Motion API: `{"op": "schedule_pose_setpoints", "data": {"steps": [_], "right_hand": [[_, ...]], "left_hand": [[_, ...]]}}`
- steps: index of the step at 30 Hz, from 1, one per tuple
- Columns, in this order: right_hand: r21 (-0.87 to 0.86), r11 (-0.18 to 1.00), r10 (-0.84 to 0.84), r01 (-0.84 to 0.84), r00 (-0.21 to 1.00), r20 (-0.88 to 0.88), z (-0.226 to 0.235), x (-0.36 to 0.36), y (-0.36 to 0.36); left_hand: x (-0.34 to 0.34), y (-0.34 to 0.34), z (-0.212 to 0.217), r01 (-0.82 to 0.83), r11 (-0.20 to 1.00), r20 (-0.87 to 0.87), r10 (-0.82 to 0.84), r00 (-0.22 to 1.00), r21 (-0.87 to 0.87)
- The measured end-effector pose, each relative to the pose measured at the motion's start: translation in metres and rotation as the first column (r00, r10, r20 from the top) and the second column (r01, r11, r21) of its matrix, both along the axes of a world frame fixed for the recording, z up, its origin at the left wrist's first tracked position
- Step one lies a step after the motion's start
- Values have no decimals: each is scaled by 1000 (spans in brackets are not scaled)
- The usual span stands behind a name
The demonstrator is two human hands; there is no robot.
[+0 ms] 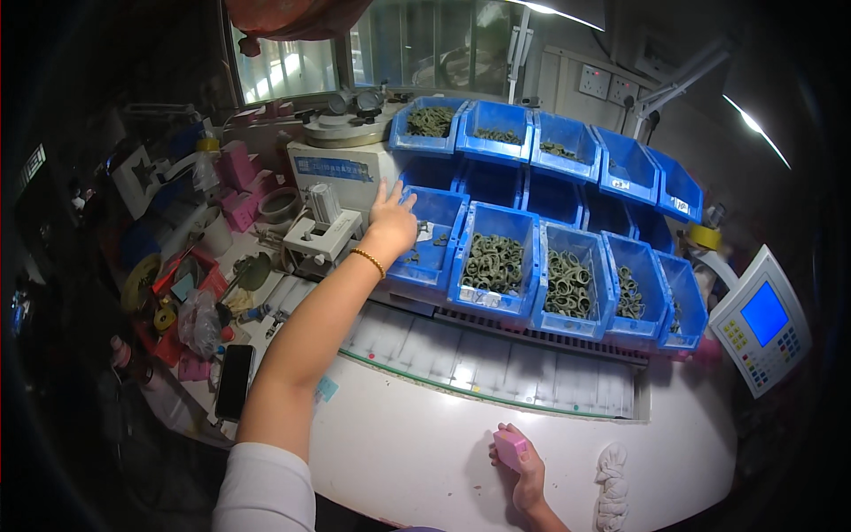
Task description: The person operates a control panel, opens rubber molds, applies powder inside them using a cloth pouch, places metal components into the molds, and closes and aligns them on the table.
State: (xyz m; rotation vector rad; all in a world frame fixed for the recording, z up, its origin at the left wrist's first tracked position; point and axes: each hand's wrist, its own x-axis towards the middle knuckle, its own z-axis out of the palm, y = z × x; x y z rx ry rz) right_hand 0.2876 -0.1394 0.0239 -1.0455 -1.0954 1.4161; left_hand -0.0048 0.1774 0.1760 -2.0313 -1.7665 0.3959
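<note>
Best to reach lightly by the leftmost front bin (432, 263), with left hand (393, 223) spread — and steady the pink block (510, 449), with right hand (529, 472) clamped around it.

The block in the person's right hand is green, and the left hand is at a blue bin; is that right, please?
Not quite: the head view shows the block in the right hand is pink, not green; the left hand is at a blue bin.
</note>
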Motion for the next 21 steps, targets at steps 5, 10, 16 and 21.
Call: {"op": "schedule_pose_setpoints", "data": {"steps": [5,10,16,21], "right_hand": [[-11,1000,-18,18,1000,17,2,-2,1],[-8,1000,22,-22,1000,-12,-5,2,2],[-5,1000,-30,30,1000,1,-2,-2,2],[-22,1000,10,-9,1000,24,-4,2,3]], "left_hand": [[-11,-11,9,30,999,55,-31,998,17],[-23,-20,13,99,993,255,-113,960,67],[-18,-22,15,171,985,203,-173,964,25],[-21,-8,3,205,979,184,-205,961,17]]}}
